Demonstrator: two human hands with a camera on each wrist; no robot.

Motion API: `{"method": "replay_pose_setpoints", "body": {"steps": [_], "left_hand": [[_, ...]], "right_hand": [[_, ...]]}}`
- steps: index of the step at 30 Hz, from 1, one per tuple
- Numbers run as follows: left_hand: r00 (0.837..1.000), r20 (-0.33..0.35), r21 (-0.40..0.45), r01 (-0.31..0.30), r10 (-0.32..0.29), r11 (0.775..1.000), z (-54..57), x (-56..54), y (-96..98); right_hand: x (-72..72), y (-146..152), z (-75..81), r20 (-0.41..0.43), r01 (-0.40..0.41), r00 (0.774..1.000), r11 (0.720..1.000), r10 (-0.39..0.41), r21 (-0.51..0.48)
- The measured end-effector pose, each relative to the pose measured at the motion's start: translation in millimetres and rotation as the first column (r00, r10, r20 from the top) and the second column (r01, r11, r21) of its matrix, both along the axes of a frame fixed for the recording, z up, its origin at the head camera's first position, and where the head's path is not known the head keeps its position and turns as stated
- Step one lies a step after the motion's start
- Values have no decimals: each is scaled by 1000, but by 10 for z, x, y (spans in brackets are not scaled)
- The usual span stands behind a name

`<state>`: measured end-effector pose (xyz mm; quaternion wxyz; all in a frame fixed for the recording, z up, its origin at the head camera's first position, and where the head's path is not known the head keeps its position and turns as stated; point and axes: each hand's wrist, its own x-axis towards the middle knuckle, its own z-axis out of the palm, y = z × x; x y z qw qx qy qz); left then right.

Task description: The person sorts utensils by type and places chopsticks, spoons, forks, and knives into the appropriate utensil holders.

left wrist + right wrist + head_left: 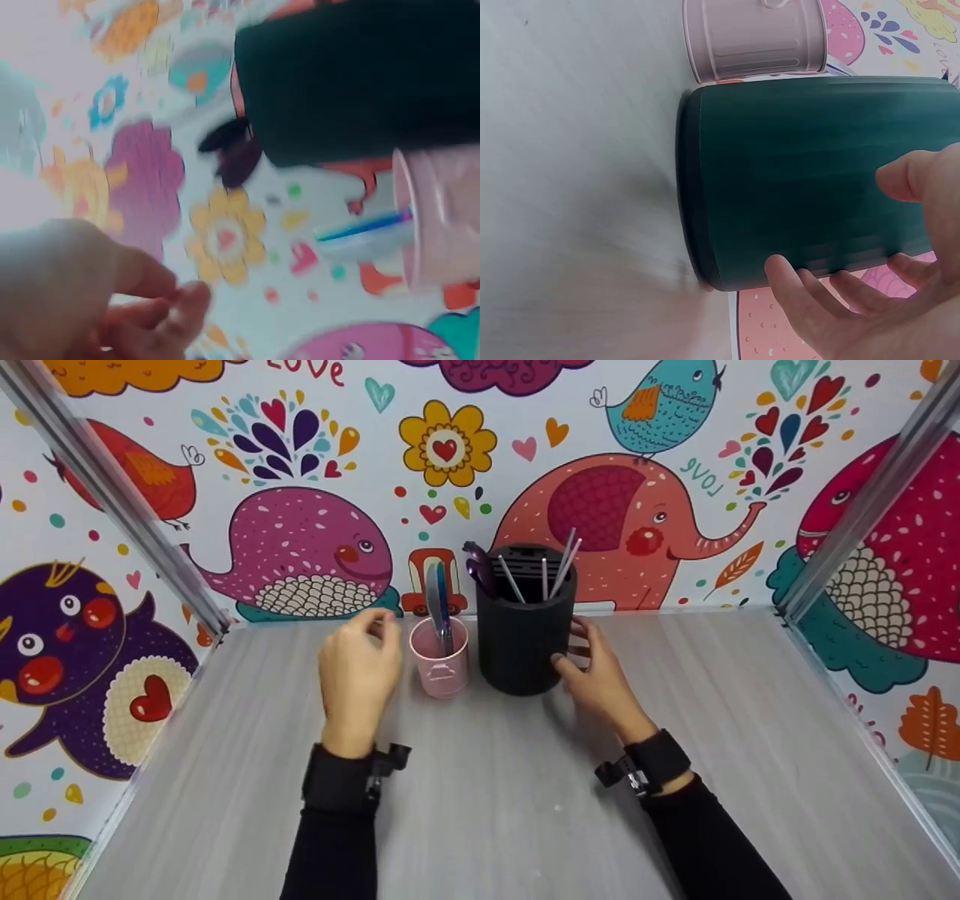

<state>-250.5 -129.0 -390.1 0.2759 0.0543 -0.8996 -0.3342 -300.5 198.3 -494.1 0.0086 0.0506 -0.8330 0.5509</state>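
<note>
A black utensil holder [525, 649] stands upright at the back of the table. Several thin pale sticks [564, 562] rise from it, and dark purple spoon-like heads [480, 566] lean out at its left. Beside it is a small pink cup [441, 671], with a knife [433, 596] and a blue, iridescent utensil [442, 600] standing inside. Left of the cup, my left hand [360, 667] hovers with fingers loosely bent and nothing between them; thumb and fingertip come close together. My right hand [600, 679] rests against the holder's right side, fingers spread, thumb toward the front.
The grey table [480, 810] runs up to a brightly patterned back wall [450, 532]. Metal frame posts [862, 502] stand at both sides, with patterned side panels beyond them.
</note>
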Motion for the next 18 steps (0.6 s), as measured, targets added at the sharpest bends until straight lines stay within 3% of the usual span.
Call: {"method": "replay_pose_setpoints", "body": {"steps": [3,5,7,10,12,15,18], "left_hand": [[995,91,27,-55,52,998,-142,-100,-241],[981,180,18,-79,74,997,-271,-178,-360],[952,294,-7,-80,79,997,-430,-246,-457],[878,473,-70,-39,67,997,-646,-326,-566],[834,549,-101,-3,59,995,-751,-361,-619],[798,600,-124,14,64,992,-859,-391,-667],[782,618,-126,-3,81,992,-952,-392,-697]], "right_hand": [[2,12,5,-7,2,1000,1000,-2,13],[0,32,6,-26,8,1000,1000,-7,16],[-2,49,5,-38,13,999,1000,-12,14],[-7,60,-2,-51,12,999,1000,-11,10],[-8,54,-7,-50,9,999,1000,-9,9],[-6,30,-10,-47,-1,999,1000,2,7],[-1,-3,-13,-34,-4,999,1000,4,6]]}}
